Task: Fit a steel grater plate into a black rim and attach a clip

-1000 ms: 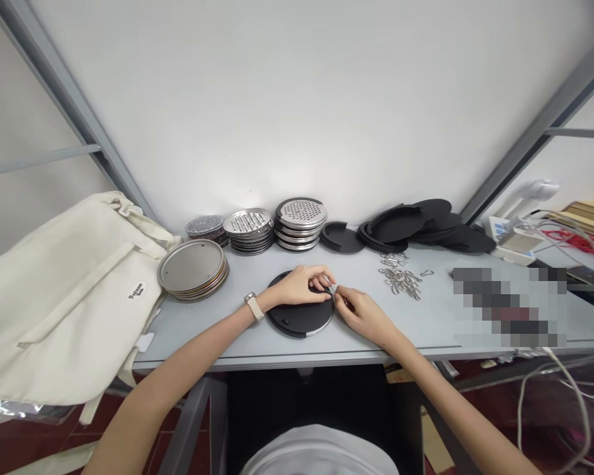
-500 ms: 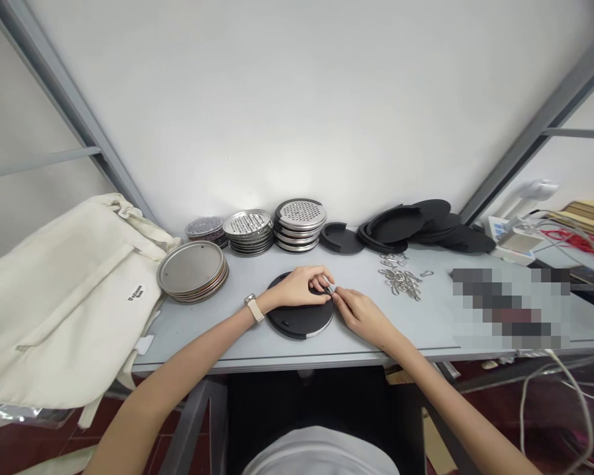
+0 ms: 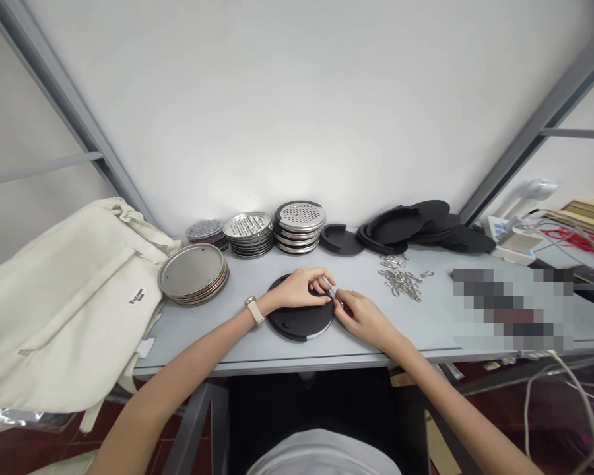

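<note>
A round black disc (image 3: 301,322) lies on the table in front of me, with a silvery strip at its lower right edge and a small knob near its lower left. Over its upper part rests my left hand (image 3: 304,288), thumb and fingers pinched together at the disc's right edge. My right hand (image 3: 359,315) meets it there, fingertips closed on a small metal clip (image 3: 331,294), mostly covered by the fingers. What the left fingertips grip is hidden. To the right lies a loose pile of metal clips (image 3: 403,285).
Behind stand a perforated grater-plate stack (image 3: 303,216), another grater stack (image 3: 248,225) and a patterned disc stack (image 3: 205,229). Plain metal discs (image 3: 191,270) are stacked at left beside a cream backpack (image 3: 69,297). Black holders (image 3: 398,227) lie at back right, near a white device (image 3: 517,244).
My right fingers have curled in slightly at the disc's right edge, and a bit more of the small metal piece shows. The left hand and disc stay almost in place.
</note>
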Demonstrator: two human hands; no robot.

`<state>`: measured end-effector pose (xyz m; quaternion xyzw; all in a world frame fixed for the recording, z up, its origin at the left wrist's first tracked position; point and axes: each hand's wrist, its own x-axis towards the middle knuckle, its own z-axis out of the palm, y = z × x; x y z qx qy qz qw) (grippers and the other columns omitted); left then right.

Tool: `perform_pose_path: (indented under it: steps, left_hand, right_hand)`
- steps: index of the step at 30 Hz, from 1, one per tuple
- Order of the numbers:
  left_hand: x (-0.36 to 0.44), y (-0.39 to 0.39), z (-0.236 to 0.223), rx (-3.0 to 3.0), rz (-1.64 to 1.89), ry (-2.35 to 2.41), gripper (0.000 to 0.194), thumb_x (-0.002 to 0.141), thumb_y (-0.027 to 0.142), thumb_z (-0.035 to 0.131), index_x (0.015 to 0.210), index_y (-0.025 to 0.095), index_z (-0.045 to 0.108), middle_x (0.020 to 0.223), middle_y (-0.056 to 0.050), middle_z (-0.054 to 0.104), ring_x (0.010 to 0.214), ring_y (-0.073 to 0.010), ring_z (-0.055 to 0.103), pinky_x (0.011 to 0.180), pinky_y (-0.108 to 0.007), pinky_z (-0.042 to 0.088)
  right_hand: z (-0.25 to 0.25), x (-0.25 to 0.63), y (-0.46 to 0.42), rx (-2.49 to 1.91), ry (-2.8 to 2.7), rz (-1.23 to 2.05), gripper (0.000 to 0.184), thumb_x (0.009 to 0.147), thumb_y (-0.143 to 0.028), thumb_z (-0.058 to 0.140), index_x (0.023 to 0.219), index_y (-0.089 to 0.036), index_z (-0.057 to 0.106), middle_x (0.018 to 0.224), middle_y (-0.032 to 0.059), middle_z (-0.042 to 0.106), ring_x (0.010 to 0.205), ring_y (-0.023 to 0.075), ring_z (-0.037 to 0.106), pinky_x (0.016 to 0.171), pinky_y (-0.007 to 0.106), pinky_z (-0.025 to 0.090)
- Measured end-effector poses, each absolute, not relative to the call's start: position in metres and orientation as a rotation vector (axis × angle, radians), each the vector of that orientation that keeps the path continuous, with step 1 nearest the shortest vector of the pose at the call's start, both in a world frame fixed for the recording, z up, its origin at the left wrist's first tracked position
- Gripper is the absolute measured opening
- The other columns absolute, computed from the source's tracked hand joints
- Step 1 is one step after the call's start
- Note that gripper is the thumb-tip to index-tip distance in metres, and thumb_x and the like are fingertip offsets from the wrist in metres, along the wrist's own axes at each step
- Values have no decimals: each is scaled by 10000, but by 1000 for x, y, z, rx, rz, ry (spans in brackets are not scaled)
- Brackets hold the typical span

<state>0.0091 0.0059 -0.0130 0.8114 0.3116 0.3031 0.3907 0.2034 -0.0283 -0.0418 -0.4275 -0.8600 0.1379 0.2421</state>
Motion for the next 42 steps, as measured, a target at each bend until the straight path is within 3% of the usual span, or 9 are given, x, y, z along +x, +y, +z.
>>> perform_pose_path:
  steps: [30,42]
  left_hand:
    - [9,6,-11,2075,733,819,303,697,142,666,992,149,593,826,-24,631,764,-118,594,689,-213,475]
    - [10,3,-10,2085,790,813,292,683,139,643,964,150,561,916,-41,610,740,-101,556,687,-229,488]
  right_hand:
    - [-43,202,-28,-1219,-2327,321,188,867,-229,405,679,-218,402,588,-17,474,520,134,434,533,244,310]
    - [-45,203,-28,-1186,-2364,318,257,956,-262,285,758,-211,441,644,10,513,581,160,487,587,265,346]
